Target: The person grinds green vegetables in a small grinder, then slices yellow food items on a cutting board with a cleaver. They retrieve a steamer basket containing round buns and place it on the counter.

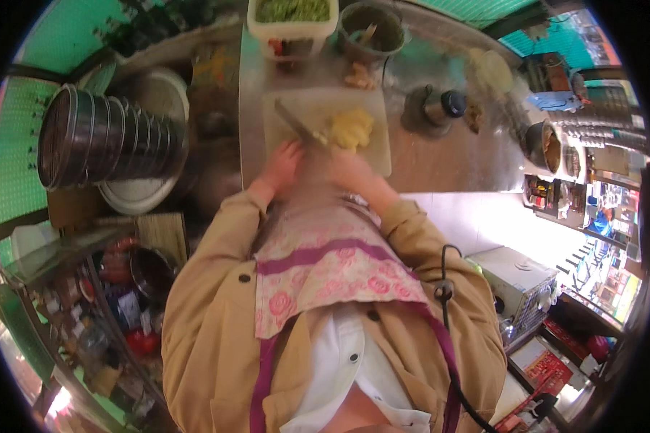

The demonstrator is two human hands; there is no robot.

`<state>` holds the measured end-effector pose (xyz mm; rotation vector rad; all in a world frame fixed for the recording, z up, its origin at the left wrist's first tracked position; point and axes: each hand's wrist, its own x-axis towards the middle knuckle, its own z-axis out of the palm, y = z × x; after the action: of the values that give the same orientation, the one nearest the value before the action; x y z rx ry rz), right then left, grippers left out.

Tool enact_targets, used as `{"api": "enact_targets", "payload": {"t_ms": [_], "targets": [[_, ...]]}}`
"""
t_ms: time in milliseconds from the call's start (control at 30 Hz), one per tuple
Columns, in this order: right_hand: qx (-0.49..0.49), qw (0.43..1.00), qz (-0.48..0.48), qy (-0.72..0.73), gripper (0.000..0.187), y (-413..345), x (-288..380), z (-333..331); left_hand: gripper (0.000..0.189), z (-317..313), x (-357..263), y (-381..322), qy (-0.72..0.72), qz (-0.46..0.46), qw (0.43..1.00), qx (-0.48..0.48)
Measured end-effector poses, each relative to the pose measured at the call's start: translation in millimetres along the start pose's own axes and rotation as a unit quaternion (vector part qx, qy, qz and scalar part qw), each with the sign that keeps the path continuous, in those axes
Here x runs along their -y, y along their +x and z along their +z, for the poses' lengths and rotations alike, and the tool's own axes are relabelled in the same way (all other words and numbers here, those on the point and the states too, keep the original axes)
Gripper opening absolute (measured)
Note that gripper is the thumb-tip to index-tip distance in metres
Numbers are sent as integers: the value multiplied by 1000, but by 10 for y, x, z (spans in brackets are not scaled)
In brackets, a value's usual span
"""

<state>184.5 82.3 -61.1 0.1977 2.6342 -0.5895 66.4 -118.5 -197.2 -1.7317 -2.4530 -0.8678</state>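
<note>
A white cutting board [380, 162] lies on the metal counter before me. A knife [297, 123] with a long blade slants across it, its tip pointing up and left. My right hand [352, 166], blurred, is closed around the handle end, which it mostly hides. Beside the blade rests a pile of pale yellow cut food [352, 128], perhaps ginger. My left hand [283, 164] is at the board's lower left, fingers bent near the blade; whether it holds anything cannot be told. Knobby tan pieces that look like ginger root [362, 77] lie past the board's far edge.
Beyond the board stand a white tub of chopped greens [295, 11] and a metal pot [369, 32] with a utensil inside. A dark-capped metal container [439, 108] is to the right. Stacked round steamer trays [111, 138] stand at left. A box-like appliance [514, 276] is at lower right.
</note>
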Motion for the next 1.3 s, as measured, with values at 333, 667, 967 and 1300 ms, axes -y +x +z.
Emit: {"api": "enact_targets", "payload": {"t_ms": [333, 667, 967, 1300], "targets": [[-17, 997, 22, 67, 21, -238, 118, -426, 29, -74, -153, 69, 0, -13, 1000, -20], [-49, 995, 12, 85, 19, -35, 27, -136, 33, -67, -120, 63, -40, -36, 998, -12], [-72, 993, 9, 89, 22, 39, -83, 110, 33, -31, -122, 54, -49, -45, 998, -20], [-57, 995, -2, 81, 22, 82, -92, 107, 27, -52, -128, 71, -41, -21, 997, -67]]}}
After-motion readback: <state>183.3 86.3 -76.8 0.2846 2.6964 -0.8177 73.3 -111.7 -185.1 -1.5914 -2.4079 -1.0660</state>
